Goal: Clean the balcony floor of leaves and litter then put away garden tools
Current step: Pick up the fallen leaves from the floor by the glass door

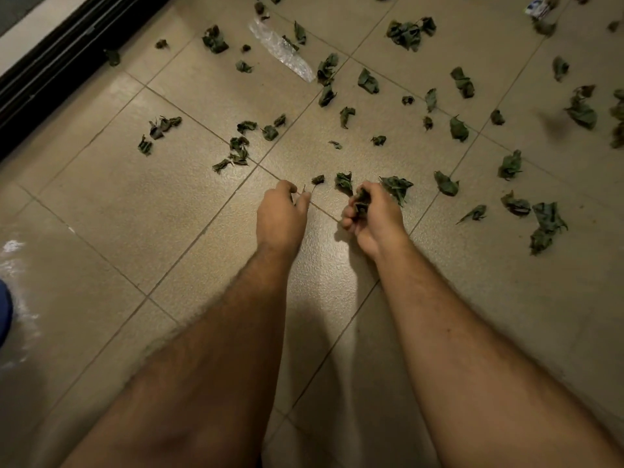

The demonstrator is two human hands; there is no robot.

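Several crumpled dark green leaves (458, 129) lie scattered over the beige tiled floor (141, 211), mostly ahead and to the right. My right hand (374, 217) is shut on a bunch of leaves (362, 199) that poke out between thumb and fingers. My left hand (281, 216) rests low on the floor just left of it, its fingertips pinched on a small leaf stem by a tile joint. A small leaf (317, 179) and a larger one (343, 182) lie just beyond both hands.
A clear plastic wrapper (282, 50) lies among the leaves at the top centre. A white and blue scrap of litter (537, 7) sits at the top right. A dark sliding-door track (57, 59) runs along the upper left. Clear plastic (17, 298) shows at the left edge.
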